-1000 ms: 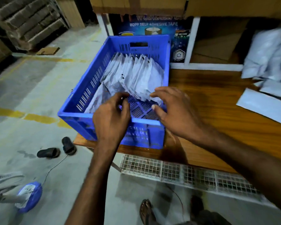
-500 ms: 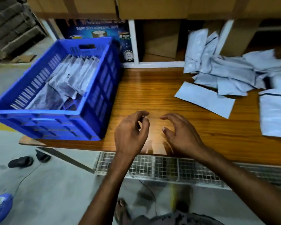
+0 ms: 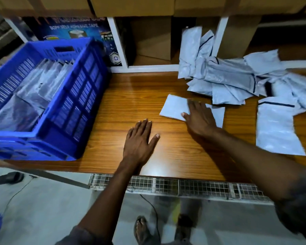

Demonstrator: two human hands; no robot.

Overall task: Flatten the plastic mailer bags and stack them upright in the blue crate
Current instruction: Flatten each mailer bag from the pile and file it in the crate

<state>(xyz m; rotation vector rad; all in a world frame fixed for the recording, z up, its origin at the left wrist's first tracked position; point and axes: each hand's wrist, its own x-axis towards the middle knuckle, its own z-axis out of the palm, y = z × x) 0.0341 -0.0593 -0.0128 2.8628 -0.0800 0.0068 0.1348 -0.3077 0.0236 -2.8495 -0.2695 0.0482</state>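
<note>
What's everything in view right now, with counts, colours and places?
table: one, brown wood, centre.
crate: one, blue, table's left end.
crate bags: several, grey, upright in crate.
pile: many bags, grey, table's right rear.
flat bag: one, grey, mid-table.
big bag: one, grey, table's right front.
tape box: one, dark blue, behind crate.
sandal: one, black, floor at left.
left hand: open, over bare table.
right hand: open, pressing flat bag.

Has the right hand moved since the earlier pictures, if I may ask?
Yes: the right hand went from the table edge onto the flat mailer bag.
</note>
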